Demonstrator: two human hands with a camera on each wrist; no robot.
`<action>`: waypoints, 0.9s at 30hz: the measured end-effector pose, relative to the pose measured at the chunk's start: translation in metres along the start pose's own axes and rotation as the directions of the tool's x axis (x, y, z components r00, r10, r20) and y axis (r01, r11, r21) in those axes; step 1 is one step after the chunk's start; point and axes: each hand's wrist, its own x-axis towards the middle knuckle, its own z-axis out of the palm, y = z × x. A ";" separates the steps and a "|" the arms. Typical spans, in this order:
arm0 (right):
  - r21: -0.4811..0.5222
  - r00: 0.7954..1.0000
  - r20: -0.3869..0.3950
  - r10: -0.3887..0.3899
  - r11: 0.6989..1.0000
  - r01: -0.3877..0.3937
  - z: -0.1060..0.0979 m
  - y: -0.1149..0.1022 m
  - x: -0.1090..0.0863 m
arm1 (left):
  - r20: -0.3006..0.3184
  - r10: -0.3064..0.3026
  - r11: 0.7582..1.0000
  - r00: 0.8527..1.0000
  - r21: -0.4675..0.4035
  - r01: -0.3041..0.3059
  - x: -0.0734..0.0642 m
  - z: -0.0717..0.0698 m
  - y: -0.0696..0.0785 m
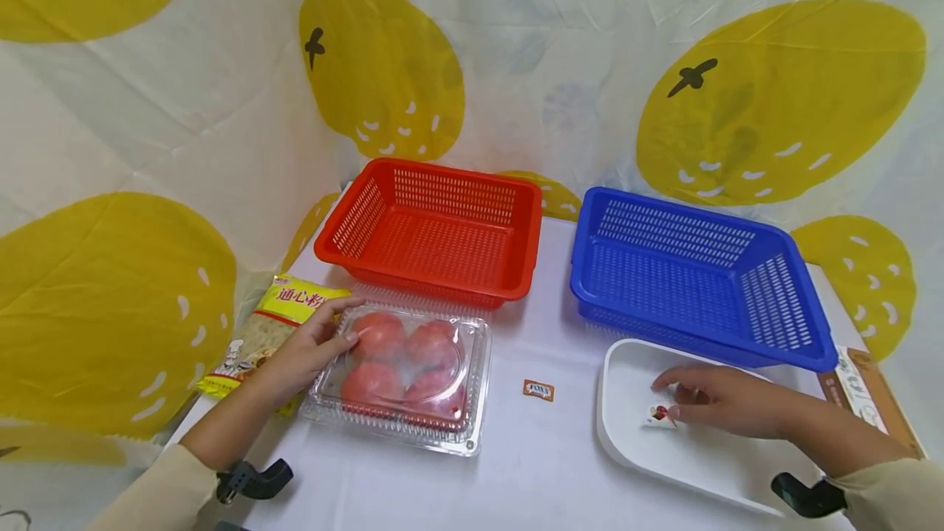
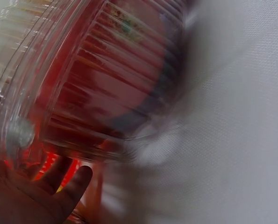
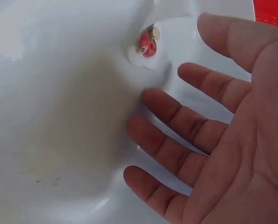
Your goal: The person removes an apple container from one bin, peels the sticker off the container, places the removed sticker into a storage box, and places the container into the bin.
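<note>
My left hand (image 1: 313,342) grips the left far corner of a clear plastic box of tomatoes (image 1: 406,371), thumb over the lid's edge. Up close in the left wrist view, the ribbed side of the box (image 2: 106,79) fills the upper part, and fingers (image 2: 75,186) reach past its end. Over a white tray (image 1: 619,441) hovers my right hand (image 1: 730,401), its fingers spread and loosely bent. A small white-wrapped candy (image 3: 146,49) with a red fruit print lies in the tray just beyond the fingertips, nothing being held.
A red basket (image 1: 428,277) and a blue basket (image 1: 701,334) stand at the back. Left of the box lies a yellow pasta bag (image 1: 254,342). A small orange packet (image 1: 538,390) sits between box and tray. Behind the tray's right side is a brown-and-white package (image 1: 859,388).
</note>
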 end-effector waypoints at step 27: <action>-0.100 0.847 -0.499 -0.186 0.983 0.157 0.054 -0.133 0.024 | 0.018 0.182 0.954 0.983 0.240 -0.181 0.004 -0.019 0.016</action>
